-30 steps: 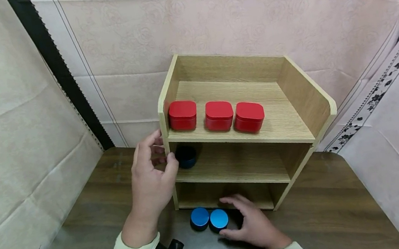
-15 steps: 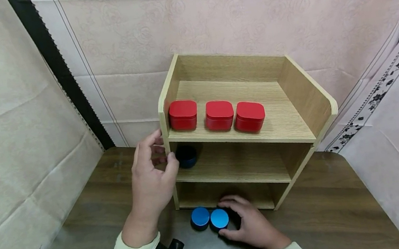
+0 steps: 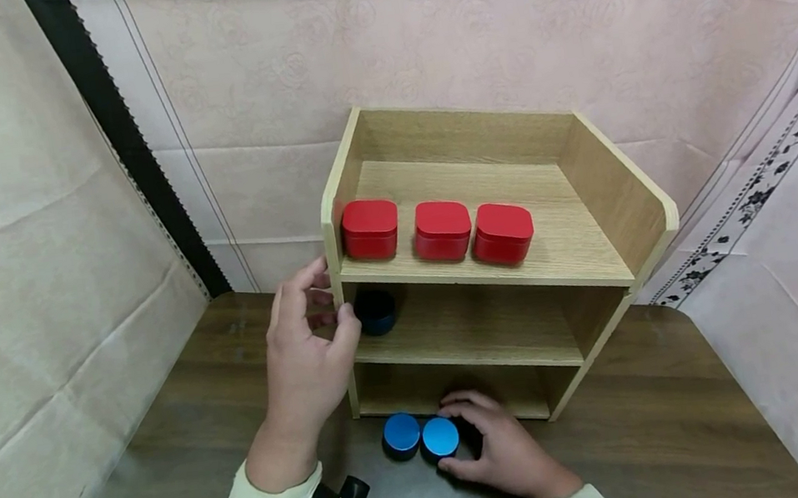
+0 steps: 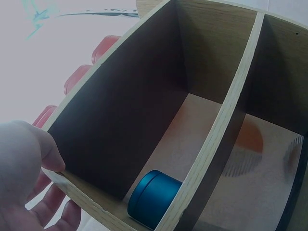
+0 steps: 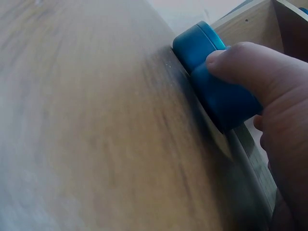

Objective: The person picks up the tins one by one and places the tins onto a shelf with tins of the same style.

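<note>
Standing squarely on its base, the right-hand blue tin (image 3: 440,437) keeps its round lid facing the ceiling, its axis running straight up; it is a squat drum with no obvious long side. It sits on the dark tabletop (image 3: 656,417), just in front of the wooden shelf unit (image 3: 481,179). Reading a clock laid flat with twelve at the back wall, I see it between nine and ten o'clock from the middle of the right hand (image 3: 502,454). That hand grips it, thumb pressed on the near side, fingers bent around toward the far side.

Close at its nine o'clock is the left-hand blue tin (image 3: 401,436), also upright with its lid up. From the left hand (image 3: 307,354), the pair lie at about four o'clock. That hand holds the unit's left panel (image 3: 331,241), thumb at the front edge, fingers on the outer face.

At the left hand's two to three o'clock, a darker-looking blue tin (image 3: 375,313) stands upright on the middle shelf (image 3: 485,326). Three red boxes (image 3: 443,230) sit in a row above, toward one to two o'clock.
</note>
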Demonstrator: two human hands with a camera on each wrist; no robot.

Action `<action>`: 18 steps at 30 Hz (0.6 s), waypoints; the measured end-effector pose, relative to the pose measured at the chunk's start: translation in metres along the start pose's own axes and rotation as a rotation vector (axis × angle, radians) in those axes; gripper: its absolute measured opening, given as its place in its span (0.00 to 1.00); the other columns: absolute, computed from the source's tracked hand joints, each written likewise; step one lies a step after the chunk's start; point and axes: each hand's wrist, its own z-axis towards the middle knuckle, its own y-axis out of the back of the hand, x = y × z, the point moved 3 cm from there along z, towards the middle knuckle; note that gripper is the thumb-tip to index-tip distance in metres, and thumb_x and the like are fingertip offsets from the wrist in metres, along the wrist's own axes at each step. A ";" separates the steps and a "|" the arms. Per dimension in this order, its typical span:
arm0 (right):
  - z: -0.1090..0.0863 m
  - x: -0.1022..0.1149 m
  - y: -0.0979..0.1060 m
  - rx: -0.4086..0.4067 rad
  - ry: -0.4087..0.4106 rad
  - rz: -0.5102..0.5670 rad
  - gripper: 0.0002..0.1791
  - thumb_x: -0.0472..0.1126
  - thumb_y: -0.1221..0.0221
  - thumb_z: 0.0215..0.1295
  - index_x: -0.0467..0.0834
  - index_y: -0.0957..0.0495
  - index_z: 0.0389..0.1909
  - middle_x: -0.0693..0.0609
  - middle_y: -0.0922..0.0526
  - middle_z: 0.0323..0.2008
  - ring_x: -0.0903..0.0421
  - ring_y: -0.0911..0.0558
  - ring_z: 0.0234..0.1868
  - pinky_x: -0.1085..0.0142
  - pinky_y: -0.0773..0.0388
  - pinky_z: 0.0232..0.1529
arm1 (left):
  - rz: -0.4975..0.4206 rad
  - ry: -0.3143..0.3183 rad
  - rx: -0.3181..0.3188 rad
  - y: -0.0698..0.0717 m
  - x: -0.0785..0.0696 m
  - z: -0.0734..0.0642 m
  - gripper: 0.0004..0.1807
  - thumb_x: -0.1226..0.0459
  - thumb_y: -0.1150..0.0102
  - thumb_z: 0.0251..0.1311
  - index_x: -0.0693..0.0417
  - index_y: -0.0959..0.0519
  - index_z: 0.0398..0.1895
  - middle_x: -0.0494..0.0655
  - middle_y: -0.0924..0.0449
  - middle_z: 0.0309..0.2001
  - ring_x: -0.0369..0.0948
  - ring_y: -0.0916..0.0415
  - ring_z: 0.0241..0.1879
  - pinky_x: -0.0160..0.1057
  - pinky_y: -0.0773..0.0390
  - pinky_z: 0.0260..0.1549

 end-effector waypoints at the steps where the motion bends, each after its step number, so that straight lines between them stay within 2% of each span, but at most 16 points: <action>1: 0.000 0.000 0.000 0.001 -0.001 0.003 0.34 0.56 0.15 0.58 0.62 0.16 0.66 0.66 0.20 0.69 0.59 0.19 0.71 0.55 0.15 0.67 | 0.001 0.000 -0.001 0.000 0.000 0.000 0.35 0.72 0.34 0.72 0.47 0.28 0.80 0.52 0.22 0.64 0.40 0.20 0.54 0.44 0.13 0.50; 11: 0.002 0.002 -0.001 0.008 0.026 0.015 0.34 0.56 0.15 0.57 0.62 0.16 0.64 0.63 0.18 0.69 0.59 0.18 0.70 0.55 0.15 0.67 | 0.002 -0.006 -0.008 0.002 0.001 0.000 0.35 0.73 0.35 0.71 0.48 0.28 0.80 0.52 0.22 0.64 0.41 0.20 0.54 0.43 0.13 0.50; 18: 0.000 0.003 0.003 0.015 0.010 0.026 0.33 0.57 0.15 0.57 0.65 0.17 0.63 0.64 0.18 0.68 0.60 0.18 0.69 0.56 0.16 0.67 | -0.005 -0.018 -0.003 0.000 0.001 0.000 0.35 0.73 0.35 0.71 0.47 0.28 0.80 0.52 0.22 0.64 0.41 0.20 0.53 0.43 0.13 0.49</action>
